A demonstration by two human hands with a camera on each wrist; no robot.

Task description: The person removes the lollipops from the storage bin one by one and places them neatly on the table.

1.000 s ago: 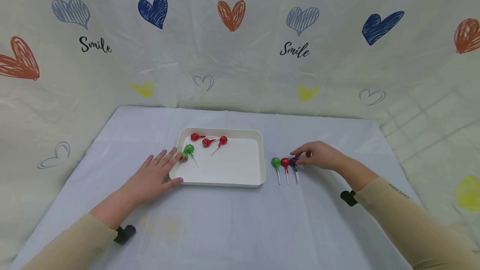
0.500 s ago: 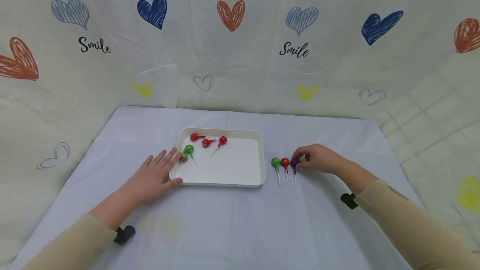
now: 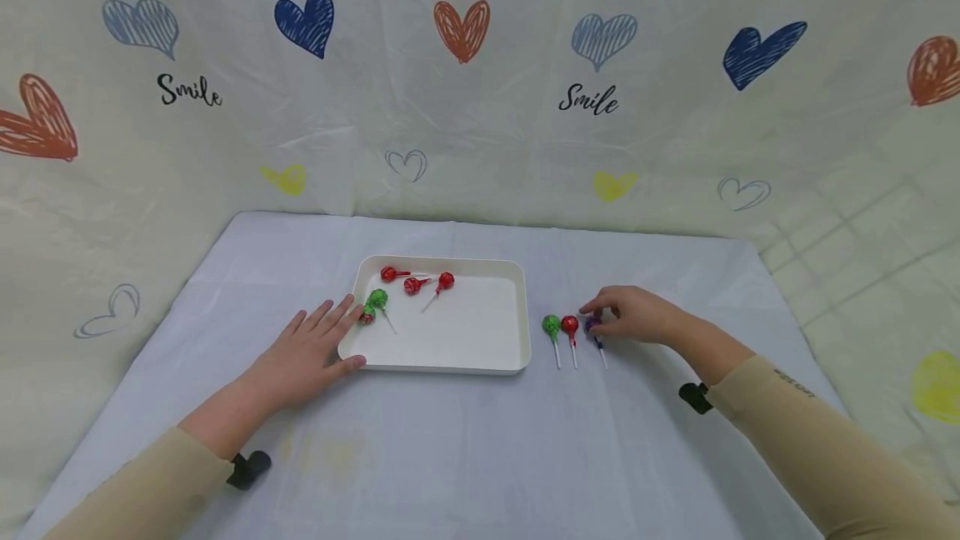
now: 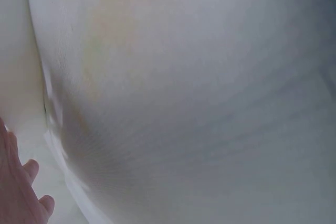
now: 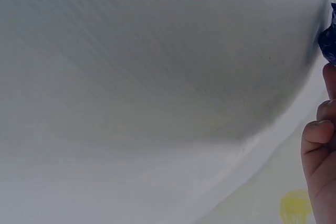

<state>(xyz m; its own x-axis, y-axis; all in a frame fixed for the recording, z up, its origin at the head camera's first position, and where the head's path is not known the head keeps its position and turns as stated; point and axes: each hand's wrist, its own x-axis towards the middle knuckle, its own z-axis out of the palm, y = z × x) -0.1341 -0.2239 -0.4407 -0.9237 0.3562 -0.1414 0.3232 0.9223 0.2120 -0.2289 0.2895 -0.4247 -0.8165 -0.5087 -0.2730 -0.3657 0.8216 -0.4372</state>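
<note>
My left hand (image 3: 307, 357) lies with fingers spread over the left edge of a white tray (image 3: 480, 332), thumb at its front corner. Inside the tray, near those fingertips, are green lollipops (image 3: 378, 298); red lollipops (image 3: 412, 284) lie toward the back. Right of the tray, my right hand (image 3: 637, 315) has thumb and fingers around the head of a purple lollipop (image 3: 599, 344), whose stick slants toward the front right. In the right wrist view a fingertip meets the dark purple wrapper (image 5: 328, 43). Left of it lie a red lollipop (image 3: 570, 326) and a green lollipop (image 3: 552, 326), side by side.
A white cloth (image 3: 465, 457) covers the table. Behind it hangs a pale sheet (image 3: 510, 140) printed with hearts and "Smile". A dark wrist camera (image 3: 249, 469) sits at the left cuff, and another camera (image 3: 695, 397) at the right cuff.
The purple lollipop has shifted slightly right, away from the red one, and its stick has swung to slant rightward. My right index finger has extended a little; the left hand stays still.
</note>
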